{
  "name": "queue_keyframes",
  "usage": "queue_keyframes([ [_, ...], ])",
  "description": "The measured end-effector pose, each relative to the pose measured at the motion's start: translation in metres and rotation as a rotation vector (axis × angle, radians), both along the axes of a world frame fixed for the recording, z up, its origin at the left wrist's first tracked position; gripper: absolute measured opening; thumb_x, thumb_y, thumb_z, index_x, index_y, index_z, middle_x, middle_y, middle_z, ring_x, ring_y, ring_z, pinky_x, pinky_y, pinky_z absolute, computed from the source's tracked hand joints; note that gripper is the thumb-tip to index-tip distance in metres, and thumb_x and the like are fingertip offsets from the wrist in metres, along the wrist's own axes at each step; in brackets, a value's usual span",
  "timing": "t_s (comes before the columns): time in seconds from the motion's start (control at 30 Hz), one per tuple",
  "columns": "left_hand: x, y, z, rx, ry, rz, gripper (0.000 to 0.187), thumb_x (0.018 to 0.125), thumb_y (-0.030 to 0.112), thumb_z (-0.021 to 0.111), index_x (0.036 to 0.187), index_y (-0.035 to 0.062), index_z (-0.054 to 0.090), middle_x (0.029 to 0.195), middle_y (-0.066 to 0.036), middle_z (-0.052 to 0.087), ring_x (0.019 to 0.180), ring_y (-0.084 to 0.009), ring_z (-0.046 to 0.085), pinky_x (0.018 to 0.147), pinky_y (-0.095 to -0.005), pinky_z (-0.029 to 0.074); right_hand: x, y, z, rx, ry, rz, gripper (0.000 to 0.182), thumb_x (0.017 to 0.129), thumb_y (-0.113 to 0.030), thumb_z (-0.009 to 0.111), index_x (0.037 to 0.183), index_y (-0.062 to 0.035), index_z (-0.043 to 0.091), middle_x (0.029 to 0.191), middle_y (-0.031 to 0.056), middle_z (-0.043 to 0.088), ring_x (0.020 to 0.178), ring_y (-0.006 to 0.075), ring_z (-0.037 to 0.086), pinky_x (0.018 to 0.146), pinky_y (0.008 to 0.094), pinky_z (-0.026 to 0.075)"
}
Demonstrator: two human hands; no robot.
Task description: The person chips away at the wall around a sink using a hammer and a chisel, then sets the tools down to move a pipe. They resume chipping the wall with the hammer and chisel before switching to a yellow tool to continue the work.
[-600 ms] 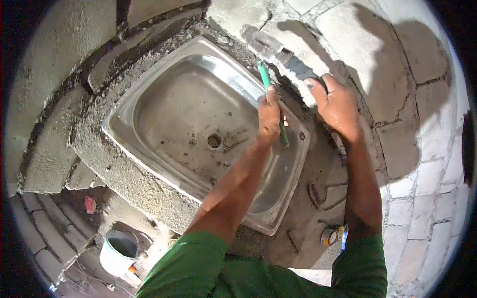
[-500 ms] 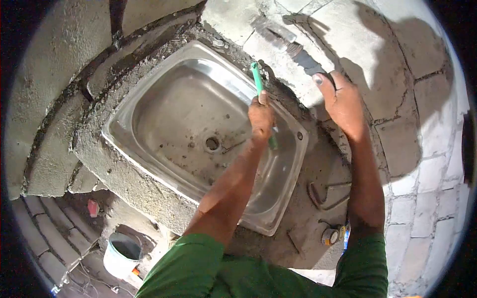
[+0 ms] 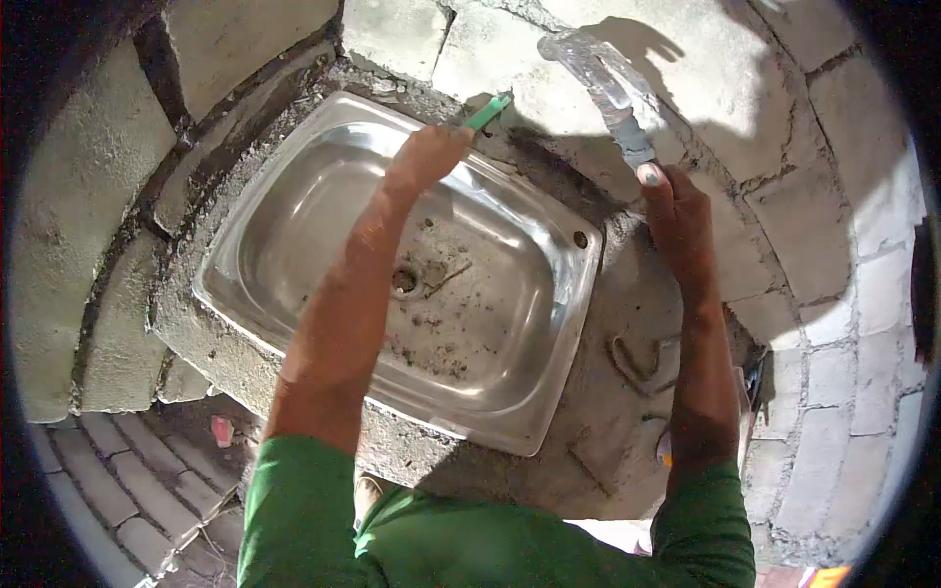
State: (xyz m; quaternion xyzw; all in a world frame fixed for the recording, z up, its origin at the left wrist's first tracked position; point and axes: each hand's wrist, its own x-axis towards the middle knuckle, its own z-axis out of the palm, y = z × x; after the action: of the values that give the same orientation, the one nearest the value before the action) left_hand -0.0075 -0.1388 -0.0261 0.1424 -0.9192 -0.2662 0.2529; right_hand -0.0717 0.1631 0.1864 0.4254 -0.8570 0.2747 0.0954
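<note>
My left hand (image 3: 429, 159) is closed around a green chisel (image 3: 488, 112) above the far rim of a stainless steel sink (image 3: 323, 235). The chisel's green end sticks out of the fist toward the block wall; its other end is hidden by the hand. To the right, my right hand (image 3: 676, 211) grips a hammer (image 3: 632, 142) by its grey-black handle, thumb along the shaft. The hammer's shiny head, smeared by motion, is raised in front of the wall, up and right of the green end. Dirt and a small stick lie around the drain hole (image 3: 404, 281).
The sink sits in a rough mortar ledge (image 3: 221, 348) against a block wall (image 3: 392, 34). On the right of the ledge lies a bent metal rod (image 3: 627, 367). A red piece (image 3: 222, 431) lies at the lower left.
My left hand has moved up and left with the green chisel, which now slants toward the wall. The hammer has swung, its head shifting right and slightly up. The view has shifted a little.
</note>
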Motion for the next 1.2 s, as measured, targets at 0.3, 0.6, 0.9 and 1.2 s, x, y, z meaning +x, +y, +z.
queue_keyframes([
  [0.3,0.005,-0.032,0.053,-0.389,-0.179,-0.129,0.032,0.098,0.027,0.037,0.098,0.0030,0.058,0.072,-0.019,0.059,0.068,-0.0365,0.060,0.066,-0.0494,0.048,-0.025,0.020,-0.024,-0.068,0.069,0.077,0.029,0.096,-0.029,0.050,0.087,-0.0028,0.060,0.072,0.0174,0.060,0.059,0.0284,0.057,0.056,0.0357,0.046],
  [0.6,0.007,-0.044,0.066,-0.053,-0.368,-0.148,0.053,0.095,0.043,0.037,0.098,-0.0053,0.060,0.087,-0.025,0.062,0.083,-0.0423,0.059,0.080,-0.0489,0.044,-0.006,-0.012,-0.029,-0.257,-0.042,0.152,0.039,0.097,-0.036,0.045,0.079,-0.0030,0.053,0.065,0.0006,0.046,0.057,0.0092,0.042,0.049,0.0255,0.033],
  [0.9,0.012,-0.042,0.058,-0.196,-0.179,-0.297,0.054,0.096,0.044,0.036,0.091,-0.0042,0.061,0.084,-0.026,0.061,0.081,-0.0399,0.059,0.079,-0.0499,0.044,-0.044,-0.062,-0.087,0.057,-0.040,0.004,0.044,0.094,-0.042,0.046,0.093,-0.0011,0.062,0.087,0.0201,0.063,0.074,0.0350,0.060,0.072,0.0409,0.048],
  [1.2,0.052,0.020,0.070,0.273,-0.094,-0.169,0.048,0.095,0.043,0.040,0.105,-0.0016,0.055,0.070,-0.017,0.059,0.068,-0.0305,0.060,0.065,-0.0484,0.046,-0.022,-0.025,-0.048,-0.118,0.217,0.162,0.046,0.094,-0.044,0.044,0.083,-0.0016,0.058,0.066,0.0118,0.053,0.060,0.0246,0.049,0.059,0.0369,0.043],
])
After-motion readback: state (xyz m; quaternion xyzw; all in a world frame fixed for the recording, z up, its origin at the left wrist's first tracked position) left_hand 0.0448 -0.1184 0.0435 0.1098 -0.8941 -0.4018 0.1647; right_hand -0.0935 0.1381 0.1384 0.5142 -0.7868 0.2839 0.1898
